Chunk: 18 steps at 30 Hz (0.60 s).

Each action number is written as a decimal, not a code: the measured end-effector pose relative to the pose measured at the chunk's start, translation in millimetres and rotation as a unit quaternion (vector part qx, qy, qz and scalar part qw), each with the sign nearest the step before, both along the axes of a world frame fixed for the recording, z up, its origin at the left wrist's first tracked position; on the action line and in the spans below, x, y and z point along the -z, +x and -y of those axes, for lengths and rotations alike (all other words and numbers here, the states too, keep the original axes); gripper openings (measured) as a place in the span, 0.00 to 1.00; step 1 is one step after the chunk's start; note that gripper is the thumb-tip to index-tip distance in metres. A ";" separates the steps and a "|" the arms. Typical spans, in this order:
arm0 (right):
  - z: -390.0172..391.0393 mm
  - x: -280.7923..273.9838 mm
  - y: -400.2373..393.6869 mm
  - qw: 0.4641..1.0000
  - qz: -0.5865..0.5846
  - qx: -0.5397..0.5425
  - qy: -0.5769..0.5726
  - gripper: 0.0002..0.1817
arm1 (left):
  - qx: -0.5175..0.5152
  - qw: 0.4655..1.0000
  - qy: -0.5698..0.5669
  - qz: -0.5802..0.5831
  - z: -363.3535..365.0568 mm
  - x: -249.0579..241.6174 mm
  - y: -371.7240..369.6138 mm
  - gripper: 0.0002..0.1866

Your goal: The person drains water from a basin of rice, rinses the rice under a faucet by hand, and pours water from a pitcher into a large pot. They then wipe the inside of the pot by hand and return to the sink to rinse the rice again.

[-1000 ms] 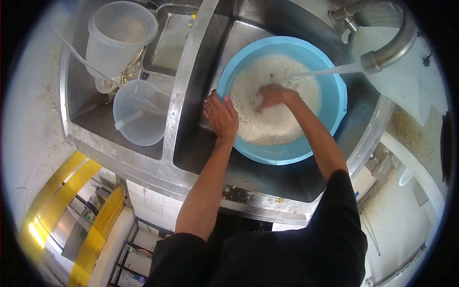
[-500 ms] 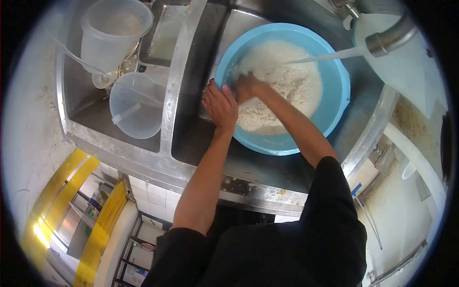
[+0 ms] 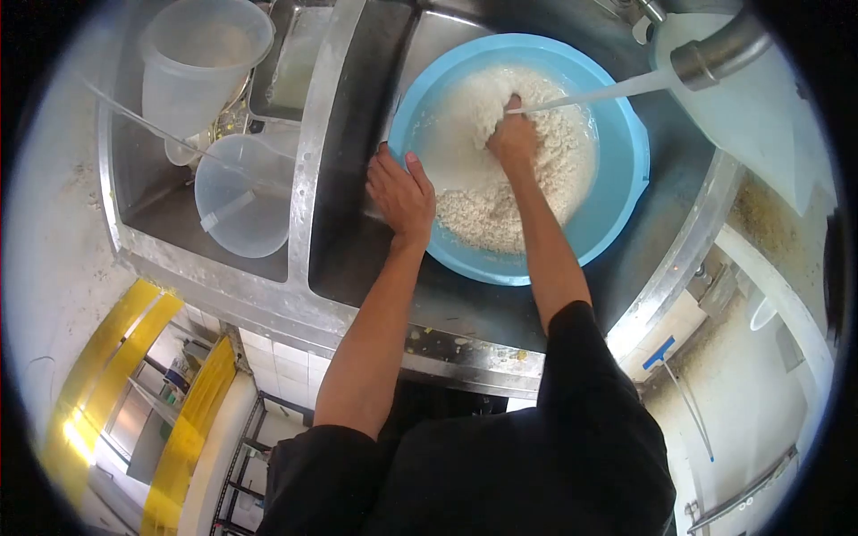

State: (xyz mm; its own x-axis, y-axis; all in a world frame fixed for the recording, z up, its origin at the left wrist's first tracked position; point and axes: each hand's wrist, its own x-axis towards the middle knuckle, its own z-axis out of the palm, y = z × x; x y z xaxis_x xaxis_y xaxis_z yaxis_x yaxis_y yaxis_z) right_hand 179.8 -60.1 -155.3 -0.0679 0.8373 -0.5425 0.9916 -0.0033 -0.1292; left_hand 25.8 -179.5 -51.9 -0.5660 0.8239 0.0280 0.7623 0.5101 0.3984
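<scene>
A large light-blue basin (image 3: pixel 627 210) sits in the metal sink, holding wet pale grains that look like rice (image 3: pixel 490 219) under cloudy white water. My left hand (image 3: pixel 404 198) grips the basin's left rim, fingers at the outer side and thumb toward the inside. Inside the basin, my right hand (image 3: pixel 514 143) is pushed into the rice right of the middle; its fingers are partly hidden by grains and water. A stream of water (image 3: pixel 617 89) from the metal tap (image 3: pixel 715 58) runs into the basin close to my right fingertips.
In the left sink compartment stand a tall translucent bucket (image 3: pixel 201 58), a round translucent container (image 3: pixel 241 201) and a metal tray (image 3: pixel 295 67). A metal divider (image 3: pixel 313 152) separates the compartments. The sink's front edge (image 3: pixel 487 364) runs before my body. A blue-headed squeegee (image 3: pixel 659 353) is at right.
My right hand has moved from the basin's left side, near my left hand, rightward and away from me through the rice. My left hand stays on the rim. The view has shifted slightly.
</scene>
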 end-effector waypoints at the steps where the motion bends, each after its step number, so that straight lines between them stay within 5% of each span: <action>1: 1.3 1.3 -2.8 0.998 -0.029 0.055 -0.011 0.26 | -0.004 1.000 0.003 -0.001 -3.1 0.8 0.2 0.23; 2: 2.5 2.0 -5.9 0.992 -0.058 0.111 -0.018 0.26 | -0.003 1.000 0.005 -0.002 -2.9 -0.6 0.5 0.23; 5: 27.2 -29.6 11.1 0.988 -0.121 -0.013 -0.091 0.27 | 0.006 1.000 0.015 -0.017 -4.1 2.4 1.0 0.23; 8: 51.7 -63.6 50.0 0.968 -0.149 -0.200 0.032 0.36 | 0.004 1.000 0.003 -0.023 -8.2 -0.1 -0.6 0.23; 10: 55.1 -112.5 65.2 0.982 -0.015 -0.119 0.143 0.47 | -0.007 1.000 0.004 -0.008 -4.1 -3.3 1.4 0.23; 11: 54.8 -108.3 70.6 0.983 -0.014 -0.120 0.141 0.47 | -0.007 1.000 0.001 -0.006 -2.8 -3.7 2.8 0.23; 13: 51.2 -85.3 75.7 0.995 0.036 0.060 0.078 0.58 | -0.008 0.999 -0.019 0.037 -3.8 -8.9 2.1 0.26; 17: 21.3 -24.1 73.3 0.974 0.034 0.148 0.166 0.63 | -0.018 0.999 -0.031 0.032 -4.3 -8.7 4.7 0.26; 18: 15.4 -12.4 78.1 0.949 -0.128 0.265 0.117 0.62 | -0.020 0.999 -0.019 0.026 -2.9 -6.9 5.3 0.26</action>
State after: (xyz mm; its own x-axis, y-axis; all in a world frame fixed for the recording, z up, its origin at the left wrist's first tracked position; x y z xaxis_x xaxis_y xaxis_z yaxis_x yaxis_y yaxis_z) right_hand 258.0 -75.5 -142.9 0.2913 0.8862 -0.3602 0.7953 -0.4336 -0.4236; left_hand 31.1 -176.6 -45.0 -0.5989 0.8001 -0.0339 0.7192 0.5560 0.4167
